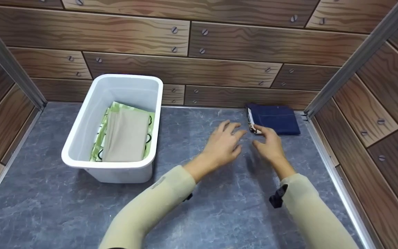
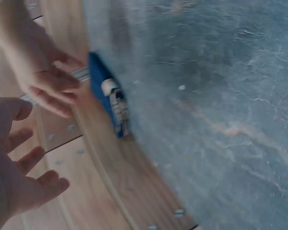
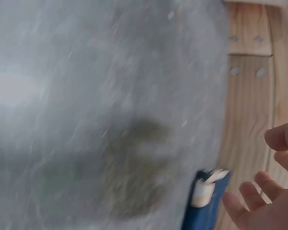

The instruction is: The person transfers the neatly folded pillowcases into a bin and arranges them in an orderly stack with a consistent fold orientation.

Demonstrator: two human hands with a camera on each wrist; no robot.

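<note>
A folded navy blue cloth (image 1: 276,119) lies flat at the back right, and a light, patterned layer shows along its left end. My right hand (image 1: 269,143) hovers just in front of that end, fingers spread and loosely bent, holding nothing. In the right wrist view its fingers (image 3: 252,194) appear beside the navy cloth (image 3: 201,211), apart from it. To the left, my left hand (image 1: 221,143) hangs over the grey surface with its fingers spread and nothing in them. The left wrist view shows both hands empty near the cloth (image 2: 102,86).
On the left stands a white plastic bin (image 1: 109,164). Inside it a folded beige cloth (image 1: 126,135) lies on a green patterned cloth (image 1: 97,147). Wood-patterned walls (image 1: 233,45) border the grey marbled surface (image 1: 199,200) at the back and both sides.
</note>
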